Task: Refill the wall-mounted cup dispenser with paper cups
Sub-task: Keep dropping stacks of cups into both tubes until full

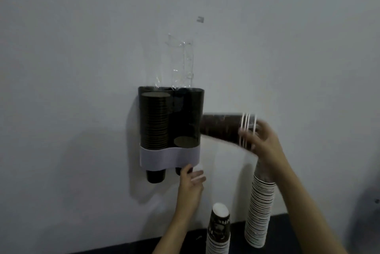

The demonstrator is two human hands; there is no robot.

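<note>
Cups [225, 125]: short nested sleeve, lying sideways in my right hand [262, 137], just right of the dispenser [170, 126] and level with its lower half. Right grip: fingers wrapped round the rim end, where the white rolled rims show. Motion blur here, so exact finger placement is unclear.

Handling judgement: paper, light, thin-walled. Sides will dent under a hard squeeze; rolled rims are the stiffer part, so holding near the rims seems sound. Nested cups can slide apart when the sleeve is tilted, so support along its length looks wise before tipping it into a tube.

Left hand [190, 180]: under the right outlet, fingers curled at the cup bottom [178, 170] poking out there. Whether that grip pinches the cup or only touches it, I cannot tell.

Containers:
- Left tube [154, 120]: cups stacked nearly to the top; one cup protrudes below.
- Right tube [189, 117]: nearly empty, stack top visible low down, just above the white band [164, 157].
- Tall stack [260, 210] stands by the wall under my right arm; a shorter stack [219, 231] stands left of it, both on the dark worktop [287, 225].
</note>
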